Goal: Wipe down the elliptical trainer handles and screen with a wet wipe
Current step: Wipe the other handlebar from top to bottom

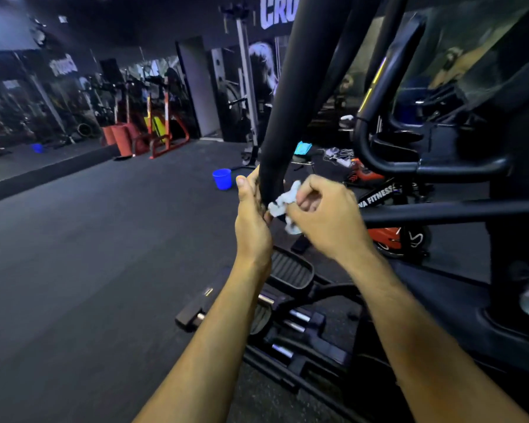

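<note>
Evidently handle-wiping is underway: the right hand [327, 215] is pinching the wet wipe [283, 203] against the handle [290, 96]'s base, the left hand [251, 215] gripping at nine o'clock; next, upward strokes.

The wipe [283, 203] I'm holding is white, the handle [290, 96] black, the bucket [222, 178] blue, the rack [165, 129] orange, the floor [104, 254] dark grey.
</note>
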